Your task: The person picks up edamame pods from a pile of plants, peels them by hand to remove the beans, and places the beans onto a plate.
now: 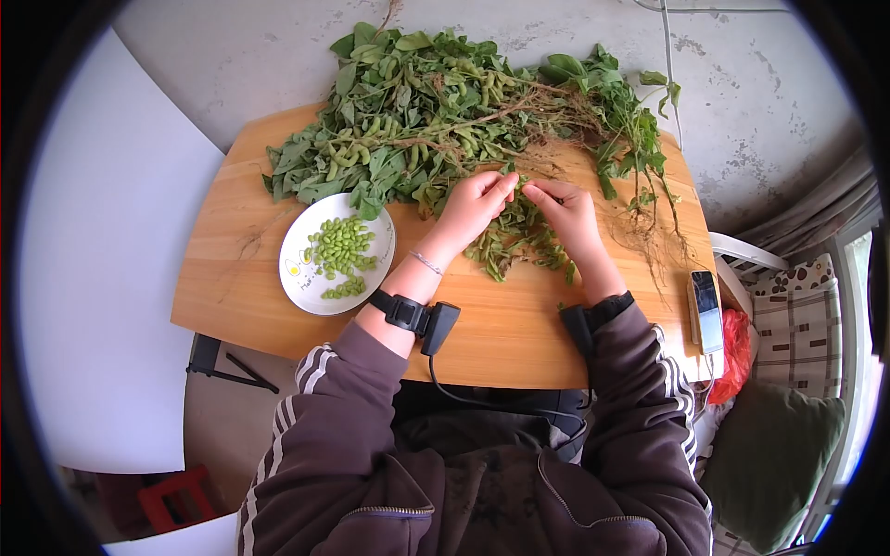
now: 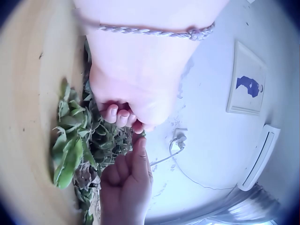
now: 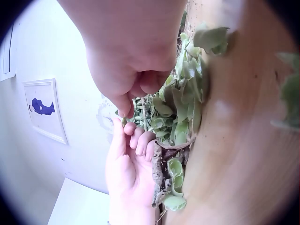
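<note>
Both hands meet over the table, fingertips almost touching. Thumb and forefinger of the left hand (image 1: 475, 206) pinch one end of a small green soybean pod (image 3: 124, 121); the right hand (image 1: 567, 215) pinches it from the other side. Most of the pod is hidden by the fingers. Below the hands lies a heap of split, emptied pods (image 1: 505, 243). To the left, a white plate (image 1: 382, 232) holds a pile of shelled green soybeans (image 1: 341, 246). Behind the hands, uprooted soybean plants (image 1: 408, 111) with leaves, pods and roots cover the far side.
The wooden table (image 1: 491, 324) stands against a grey wall. A phone (image 1: 706, 310) with a cable lies at its right edge. A chair with a dark green cushion (image 1: 774, 463) and a red plastic bag (image 1: 732, 357) is to the right. A cable runs between the two wrist cameras.
</note>
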Demonstrator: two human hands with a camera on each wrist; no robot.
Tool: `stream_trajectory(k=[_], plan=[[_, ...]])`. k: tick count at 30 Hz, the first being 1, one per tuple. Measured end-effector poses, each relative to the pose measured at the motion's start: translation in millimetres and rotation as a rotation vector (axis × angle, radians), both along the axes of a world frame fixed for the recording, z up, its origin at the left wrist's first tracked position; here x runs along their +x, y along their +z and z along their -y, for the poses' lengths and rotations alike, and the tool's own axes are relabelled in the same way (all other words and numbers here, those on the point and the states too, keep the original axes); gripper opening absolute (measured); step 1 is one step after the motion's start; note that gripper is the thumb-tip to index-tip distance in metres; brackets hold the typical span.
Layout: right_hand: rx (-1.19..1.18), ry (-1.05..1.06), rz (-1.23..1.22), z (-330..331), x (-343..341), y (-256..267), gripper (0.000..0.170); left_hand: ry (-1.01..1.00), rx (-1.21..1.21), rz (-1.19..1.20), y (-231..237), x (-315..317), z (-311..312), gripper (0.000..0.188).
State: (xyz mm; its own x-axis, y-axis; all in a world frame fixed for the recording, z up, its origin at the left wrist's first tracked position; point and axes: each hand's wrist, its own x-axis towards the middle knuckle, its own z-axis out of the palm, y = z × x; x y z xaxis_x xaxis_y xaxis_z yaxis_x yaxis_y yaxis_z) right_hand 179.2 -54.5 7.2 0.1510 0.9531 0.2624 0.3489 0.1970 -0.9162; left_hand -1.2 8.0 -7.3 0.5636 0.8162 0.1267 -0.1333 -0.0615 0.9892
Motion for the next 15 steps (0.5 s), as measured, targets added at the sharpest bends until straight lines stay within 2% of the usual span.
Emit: stream_trajectory(k=[4,10,15], plan=[[0.03,-0.007,0.03,1,-2,0,0.031,0.098,0.008,0.033,11,4,10,0.033],[-0.041,-0.073,-0.053,1,-4,0,0.031,-0.068,-0.182,0.192,6,0,4,0.033],[-0.047,-0.117,-0.114,-3,4,-4,0.032,-0.143,-0.178,0.13,11,0,9,0.03]])
